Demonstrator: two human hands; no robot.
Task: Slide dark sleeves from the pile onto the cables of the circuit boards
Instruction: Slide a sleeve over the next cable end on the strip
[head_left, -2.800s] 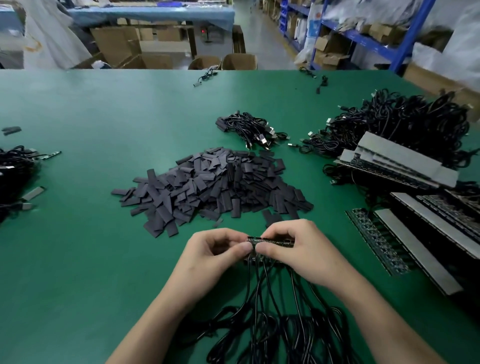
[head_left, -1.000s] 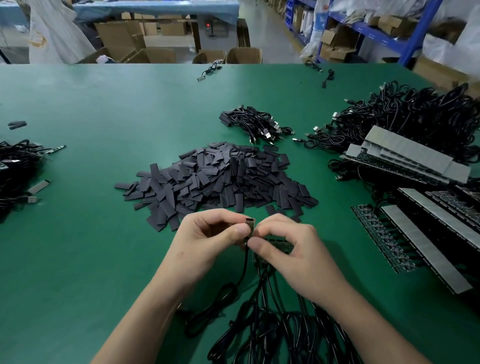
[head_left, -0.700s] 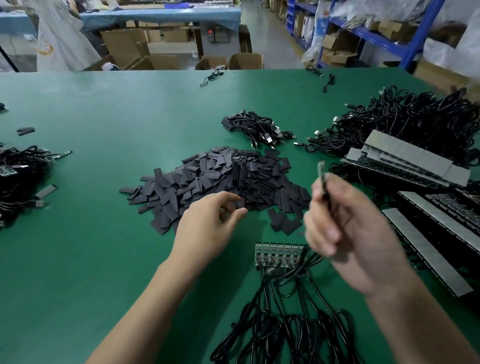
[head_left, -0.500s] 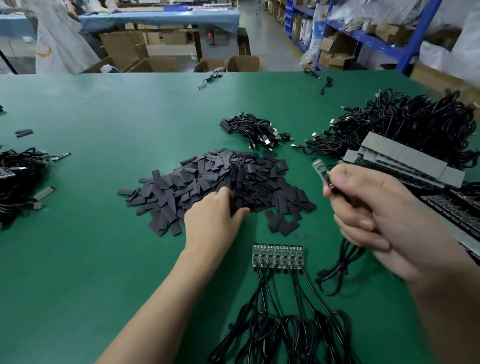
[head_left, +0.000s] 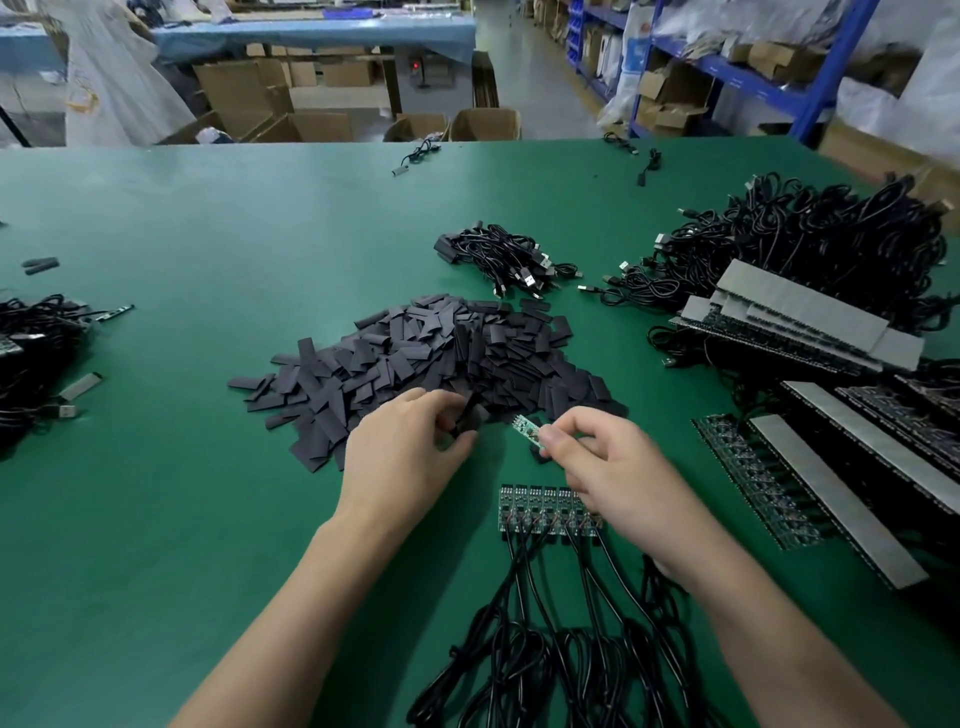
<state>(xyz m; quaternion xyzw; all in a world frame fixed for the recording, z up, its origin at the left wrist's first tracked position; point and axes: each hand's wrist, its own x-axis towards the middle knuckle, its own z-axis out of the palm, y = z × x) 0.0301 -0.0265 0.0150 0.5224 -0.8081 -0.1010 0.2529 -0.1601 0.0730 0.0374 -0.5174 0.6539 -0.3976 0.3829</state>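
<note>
In the last half second the right hand (head_left: 613, 467) has come down from the right side to the centre of the frame. The left hand (head_left: 410, 457) has taken one dark sleeve (head_left: 469, 415) from the near edge of the pile (head_left: 441, 353). Both parts are now near each other, so I judge the sliding can begin. The left thumb and fingers pinch the sleeve, with the back of the hand up. The right thumb and forefinger pinch a small green circuit board (head_left: 525, 428), its free end pointing toward the sleeve; its cable is hidden by the hand.
</note>
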